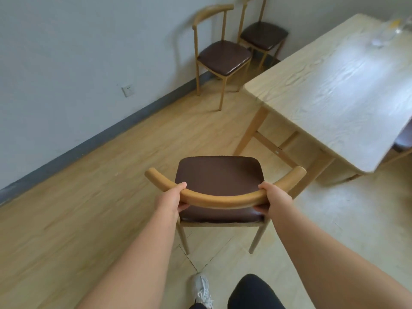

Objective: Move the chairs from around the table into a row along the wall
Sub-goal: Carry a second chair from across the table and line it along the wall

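A wooden chair [219, 177] with a dark brown seat and a curved backrest stands right in front of me, near the table's corner. My left hand [171, 198] grips the left part of the backrest rail. My right hand [273, 198] grips the right part. Two matching chairs stand against the white wall at the back: a nearer chair [223, 55] and a farther chair [263, 35] in the corner. The pale wooden table [334, 85] fills the right side.
Another chair's seat [402, 141] peeks out behind the table's right edge. Clear plastic items [388, 32] lie on the far tabletop. A wall socket [128, 90] sits low on the wall above a grey skirting. My shoe [201, 291] is on the floor below the chair.
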